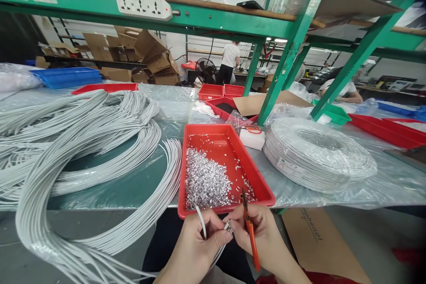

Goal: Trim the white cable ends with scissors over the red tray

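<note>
My left hand [196,244] is closed on a white cable [201,222], whose bent length rises past the fingers. At its fingertips, the thumb and forefinger pinch the cable close to a small shiny metal piece [227,227]. My right hand [261,230] pinches at that same spot while holding orange-handled pliers [252,236] with the dark jaws pointing up. Just beyond both hands stands a red tray [229,142] with a heap of small silver metal clips [206,179]. Which part of the piece the right fingertips touch is partly hidden.
Bundled white cables [100,164] cover the left side and hang over the table edge. A wrapped cable coil [319,155] lies at right, near a small white box [252,137]. Green shelf posts [282,62] rise ahead. A cardboard box [319,244] stands below right. Two people are farther back.
</note>
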The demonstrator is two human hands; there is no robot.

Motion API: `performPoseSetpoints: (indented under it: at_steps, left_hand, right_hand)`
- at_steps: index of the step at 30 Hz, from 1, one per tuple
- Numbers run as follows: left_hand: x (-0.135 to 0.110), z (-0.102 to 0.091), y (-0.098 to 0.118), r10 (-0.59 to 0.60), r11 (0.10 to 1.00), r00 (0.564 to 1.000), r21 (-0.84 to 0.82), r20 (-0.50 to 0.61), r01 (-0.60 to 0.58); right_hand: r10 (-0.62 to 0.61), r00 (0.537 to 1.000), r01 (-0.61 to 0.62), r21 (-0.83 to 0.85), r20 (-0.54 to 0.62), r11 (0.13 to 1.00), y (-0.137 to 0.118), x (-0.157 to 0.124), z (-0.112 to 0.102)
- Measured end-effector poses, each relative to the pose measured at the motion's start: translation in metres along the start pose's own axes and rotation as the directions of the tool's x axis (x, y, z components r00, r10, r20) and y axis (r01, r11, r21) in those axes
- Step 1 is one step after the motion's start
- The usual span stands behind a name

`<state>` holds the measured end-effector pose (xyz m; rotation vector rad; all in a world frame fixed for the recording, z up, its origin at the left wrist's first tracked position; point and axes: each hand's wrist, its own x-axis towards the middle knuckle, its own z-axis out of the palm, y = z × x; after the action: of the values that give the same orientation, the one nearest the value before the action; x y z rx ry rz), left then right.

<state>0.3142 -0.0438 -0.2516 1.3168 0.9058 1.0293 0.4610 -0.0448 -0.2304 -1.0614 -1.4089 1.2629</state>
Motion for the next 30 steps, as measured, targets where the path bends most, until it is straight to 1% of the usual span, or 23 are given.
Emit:
performPoseSetpoints:
  at_steps: [4,6,7,8,9,11,12,13,16,18,20,21,22,23,24,25,27,28,30]
  left_hand:
    - [-0.001,-0.003,0.009,-0.04,0.986,0.994,-0.154,0.104,0.056]
    - [-0.002,-0.002,0.009,-0.072,0.973,0.978,-0.202,0.196,0.112]
    - [-0.002,0.0,0.007,-0.086,0.969,0.971,-0.206,0.223,0.133]
    - [-0.002,0.002,0.004,-0.09,0.972,0.972,-0.194,0.217,0.134]
    - [-0.002,0.004,0.001,-0.087,0.979,0.98,-0.167,0.176,0.117]
    - [-0.002,0.009,-0.007,-0.077,0.991,0.996,-0.104,0.044,0.081]
    - [-0.002,0.011,-0.011,-0.074,0.994,0.997,-0.087,-0.007,0.073]
    - [-0.002,0.012,-0.014,-0.071,0.994,0.997,-0.088,-0.032,0.068]
    - [-0.003,0.011,-0.016,-0.022,0.984,0.999,-0.176,-0.03,0.016]
    - [-0.004,0.007,-0.013,0.027,0.971,0.999,-0.237,-0.026,-0.032]
    - [-0.004,0.002,-0.009,0.015,0.969,1.0,-0.248,-0.003,-0.015]
    - [-0.005,0.0,-0.007,-0.005,0.975,1.0,-0.221,0.011,0.007]
    - [-0.005,-0.002,-0.006,-0.029,0.984,0.999,-0.174,0.017,0.032]
    - [-0.007,-0.004,-0.004,-0.054,0.992,0.998,-0.115,0.017,0.056]
    - [-0.008,-0.006,-0.003,-0.081,0.995,0.997,-0.054,0.013,0.081]
    - [-0.01,-0.007,-0.002,-0.1,0.995,0.995,0.004,0.001,0.1]
    - [-0.013,-0.008,0.0,-0.093,0.989,0.995,0.107,-0.044,0.097]
    - [-0.014,-0.009,0.001,-0.069,0.986,0.996,0.15,-0.062,0.078]
    - [-0.016,-0.009,0.003,-0.014,0.975,0.997,0.22,-0.069,0.029]
  right_hand:
    - [0.001,1.0,-0.001,-0.024,0.025,1.0,-0.004,0.003,0.002]
    - [-0.021,1.0,0.022,-0.091,0.012,0.996,-0.004,0.005,0.002]
    - [-0.045,0.999,0.045,-0.156,0.003,0.987,-0.004,0.008,0.001]
    - [-0.079,0.997,0.074,-0.238,-0.01,0.968,-0.003,0.011,-0.001]
    - [-0.115,0.993,0.101,-0.325,-0.024,0.94,-0.003,0.016,-0.003]
    - [-0.183,0.981,0.134,-0.477,-0.059,0.869,-0.003,0.03,-0.011]
    - [-0.217,0.972,0.139,-0.532,-0.086,0.835,-0.004,0.038,-0.016]
    - [-0.244,0.963,0.138,-0.569,-0.114,0.811,-0.005,0.046,-0.021]
    - [-0.298,0.943,0.142,-0.63,-0.149,0.764,-0.009,0.064,-0.033]
    - [-0.303,0.947,0.184,-0.602,-0.102,0.777,-0.01,0.063,-0.038]
    - [-0.258,0.966,0.226,-0.488,0.002,0.843,-0.01,0.051,-0.042]
    - [-0.218,0.973,0.228,-0.414,0.071,0.881,-0.01,0.042,-0.044]
    - [-0.163,0.978,0.201,-0.369,0.132,0.907,-0.011,0.032,-0.047]
    - [-0.104,0.979,0.164,-0.371,0.176,0.914,-0.012,0.021,-0.05]
    - [-0.044,0.97,0.145,-0.425,0.238,0.893,-0.015,0.012,-0.053]
    - [0.022,0.953,0.142,-0.509,0.303,0.849,-0.018,0.003,-0.056]
    - [0.165,0.911,0.132,-0.647,0.377,0.751,-0.028,-0.008,-0.057]
    - [0.215,0.895,0.132,-0.692,0.391,0.709,-0.033,-0.01,-0.057]
    - [0.261,0.88,0.129,-0.73,0.396,0.671,-0.04,-0.01,-0.055]
